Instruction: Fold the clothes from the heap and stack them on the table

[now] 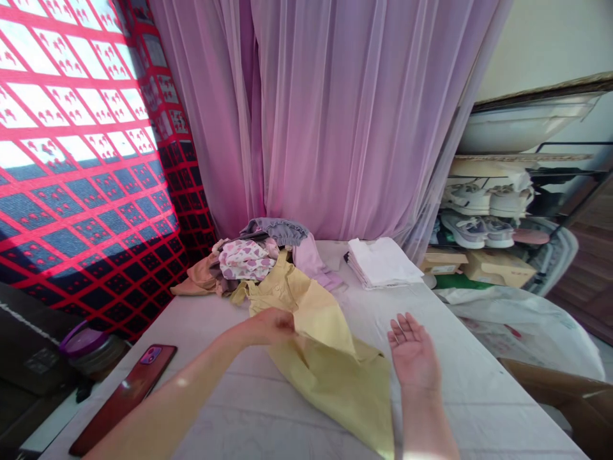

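A yellow sleeveless garment (325, 313), perhaps a child's dress, lies spread across the white sheet, its straps toward the clothes pile and its wide end toward me. My left hand (275, 326) pinches the fabric near the garment's left middle, raising a fold there. To the right of the garment, my right hand (414, 354) is palm up with its fingers extended, holding nothing. A pile of crumpled clothes (246, 260) sits behind the garment, with grey, pink, brown and spotted white pieces. Farther right rests a neat stack of folded white cloth (385, 262).
A red phone (127, 396) lies at the left edge of the sheet. Purple curtains (335, 115) hang behind. On the right stand a rack with shoes (464, 230), a plastic bag (531, 326) and a cardboard box (565, 396). A purple-lidded container (86, 342) is at the left.
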The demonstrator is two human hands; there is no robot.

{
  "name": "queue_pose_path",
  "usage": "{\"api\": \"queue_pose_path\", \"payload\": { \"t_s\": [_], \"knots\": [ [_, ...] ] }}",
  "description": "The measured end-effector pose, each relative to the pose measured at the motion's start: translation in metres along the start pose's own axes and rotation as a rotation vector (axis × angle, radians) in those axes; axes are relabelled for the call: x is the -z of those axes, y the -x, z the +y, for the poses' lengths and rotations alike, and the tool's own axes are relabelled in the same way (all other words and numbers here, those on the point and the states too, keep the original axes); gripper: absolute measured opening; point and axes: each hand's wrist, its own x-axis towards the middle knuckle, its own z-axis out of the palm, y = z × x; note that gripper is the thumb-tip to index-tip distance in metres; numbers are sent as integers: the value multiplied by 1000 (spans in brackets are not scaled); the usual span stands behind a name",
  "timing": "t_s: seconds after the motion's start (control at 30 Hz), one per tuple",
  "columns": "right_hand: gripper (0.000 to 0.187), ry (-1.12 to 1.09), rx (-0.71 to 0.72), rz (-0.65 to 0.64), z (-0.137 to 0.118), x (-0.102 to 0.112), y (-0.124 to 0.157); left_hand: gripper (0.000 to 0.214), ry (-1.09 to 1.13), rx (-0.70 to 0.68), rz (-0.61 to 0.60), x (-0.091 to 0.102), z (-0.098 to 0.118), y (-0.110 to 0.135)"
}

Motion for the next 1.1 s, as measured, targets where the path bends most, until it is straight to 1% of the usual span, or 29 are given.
{"api": "queue_pose_path", "payload": {
  "t_s": [0.07, 0.1, 0.13, 0.17, 0.23, 0.3, 0.37, 0.4, 0.43, 0.47, 0.5, 0.53, 0.57, 0.63, 0.67, 0.7, 0.73, 0.77, 0.8, 0.83, 0.87, 0.9, 0.93, 0.97, 1.03, 1.1],
  "knots": [
    [31, -6, -35, -15, 0, 2, -4, 21, -153, 109, 236, 9, -20, -5],
    [31, 10, -55, -38, 2, 2, -5, 25, -232, 154, 315, 14, -29, -6],
    [32, 34, -70, -65, 4, 1, -6, 30, -301, 189, 365, 17, -38, -8],
    [33, 64, -74, -95, 6, 0, -5, 35, -357, 209, 388, 20, -46, -8],
    [36, 143, -35, -170, 8, -3, -2, 46, -426, 233, 368, 21, -59, -9],
    [40, 265, 25, -291, 7, -8, 6, 46, -449, 267, 312, 19, -69, -10],
    [48, 464, 58, -433, 6, -13, 14, 32, -468, 301, 257, 15, -76, -10],
    [51, 587, 76, -483, 7, -16, 17, 24, -473, 308, 238, 14, -78, -9],
    [51, 717, 101, -508, 8, -18, 19, 18, -475, 303, 224, 13, -80, -7],
    [47, 844, 134, -502, 10, -20, 19, 15, -475, 291, 214, 14, -81, -5],
    [39, 957, 171, -464, 12, -20, 18, 13, -474, 275, 205, 15, -83, 0],
    [33, 1043, 207, -396, 14, -19, 16, 13, -467, 260, 184, 16, -84, 6],
    [31, 1100, 234, -297, 16, -18, 13, 14, -453, 252, 140, 19, -85, 14],
    [38, 1131, 276, -48, 16, -12, 5, 18, -396, 263, -13, 25, -88, 34],
    [42, 1114, 305, 73, 16, -9, 3, 20, -358, 282, -123, 28, -89, 45],
    [47, 1090, 337, 167, 15, -7, 0, 20, -325, 306, -224, 32, -90, 56],
    [51, 1065, 370, 225, 13, -6, -1, 18, -314, 332, -317, 35, -90, 66],
    [54, 1047, 399, 246, 12, -6, 0, 14, -316, 354, -393, 38, -88, 75],
    [56, 1035, 420, 235, 11, -8, 1, 10, -324, 374, -448, 40, -86, 81],
    [56, 1030, 426, 202, 10, -11, 3, 6, -337, 393, -477, 43, -82, 85],
    [54, 1029, 418, 154, 9, -14, 6, 5, -350, 406, -472, 44, -77, 86],
    [52, 1030, 398, 108, 9, -18, 9, 5, -363, 412, -437, 45, -71, 84],
    [51, 1031, 366, 69, 9, -21, 12, 8, -381, 416, -372, 46, -65, 81],
    [49, 1030, 328, 46, 9, -23, 14, 13, -407, 421, -280, 45, -59, 75],
    [48, 1015, 263, 43, 10, -23, 15, 25, -480, 398, -69, 38, -51, 59],
    [46, 976, 219, 66, 12, -19, 13, 35, -566, 296, 102, 26, -46, 42]
  ]
}}
